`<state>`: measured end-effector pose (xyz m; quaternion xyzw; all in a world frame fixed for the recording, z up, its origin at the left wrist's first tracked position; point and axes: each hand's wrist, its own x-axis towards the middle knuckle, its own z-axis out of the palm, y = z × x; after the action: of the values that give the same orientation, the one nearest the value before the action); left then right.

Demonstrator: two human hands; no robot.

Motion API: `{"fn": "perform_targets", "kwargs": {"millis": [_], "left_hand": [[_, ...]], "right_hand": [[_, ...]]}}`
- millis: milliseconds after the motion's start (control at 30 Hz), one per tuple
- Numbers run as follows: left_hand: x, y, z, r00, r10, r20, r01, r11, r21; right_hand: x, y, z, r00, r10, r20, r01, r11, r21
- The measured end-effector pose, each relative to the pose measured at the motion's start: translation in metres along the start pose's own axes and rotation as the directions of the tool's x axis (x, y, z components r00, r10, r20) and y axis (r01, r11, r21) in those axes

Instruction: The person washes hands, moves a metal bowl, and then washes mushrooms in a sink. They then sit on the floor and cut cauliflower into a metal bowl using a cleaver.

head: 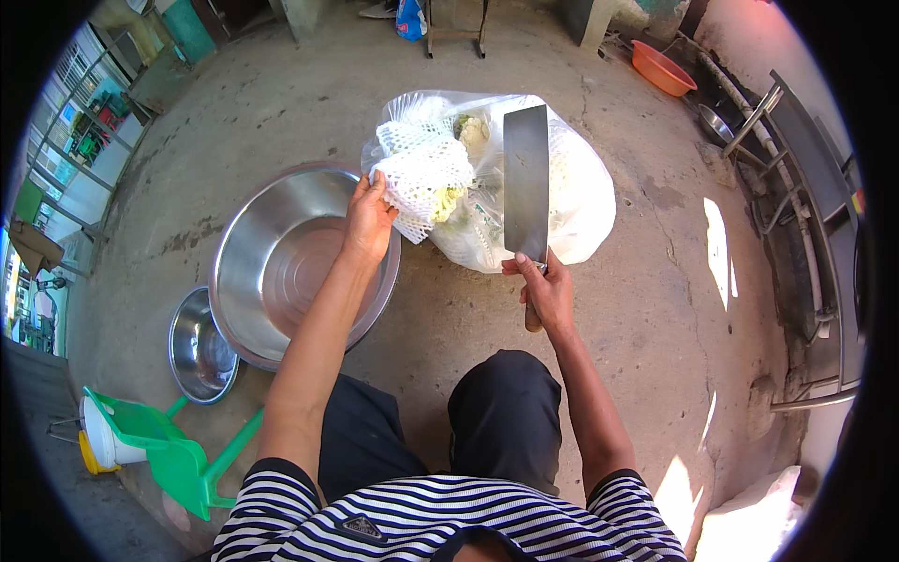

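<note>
My left hand (371, 218) grips a white foam net sleeve (421, 161) at its near left side. Pale yellow-green cauliflower (449, 202) shows at the sleeve's right edge. In my right hand (544, 288) is a cleaver (525, 183), its broad dark blade pointing away from me and part of its wooden handle visible below my fingers. Beyond and beneath both hands lies a large clear plastic bag (586, 204) on the floor. Another cauliflower head (474, 132) shows at the bag's opening, among more foam netting. The blade hides part of the bag.
A wide steel basin (242, 281) stands under my left forearm, beside a smaller steel bowl (204, 351). A green plastic chair (175, 456) and a white bucket (112, 435) are at the left. An orange basin (662, 68) lies far right, near a metal sink frame (808, 161) and pipes.
</note>
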<state>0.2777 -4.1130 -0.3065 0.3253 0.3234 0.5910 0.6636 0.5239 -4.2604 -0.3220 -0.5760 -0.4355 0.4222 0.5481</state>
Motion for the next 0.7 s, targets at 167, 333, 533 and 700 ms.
{"fn": "perform_targets", "kwargs": {"millis": [167,333,533,700], "left_hand": [[0.017,-0.002,-0.012,0.998,0.059,0.004,-0.059,0.998,-0.004],[0.017,-0.003,-0.009,0.936,0.27,0.228,-0.328,0.423,0.845],[0.022,0.005,0.004,0.807,0.042,0.589,-0.528,-0.396,0.751],[0.017,0.014,0.051,0.517,0.126,0.846,-0.739,-0.432,0.517]], "right_hand": [[0.009,0.008,-0.001,0.989,0.035,0.142,-0.029,0.999,-0.042],[0.006,0.016,0.001,0.973,0.128,0.195,-0.104,0.987,-0.125],[0.012,0.031,0.013,0.967,0.165,0.192,-0.122,0.968,-0.217],[0.035,0.028,0.024,0.972,0.171,0.16,-0.137,0.97,-0.202]]}}
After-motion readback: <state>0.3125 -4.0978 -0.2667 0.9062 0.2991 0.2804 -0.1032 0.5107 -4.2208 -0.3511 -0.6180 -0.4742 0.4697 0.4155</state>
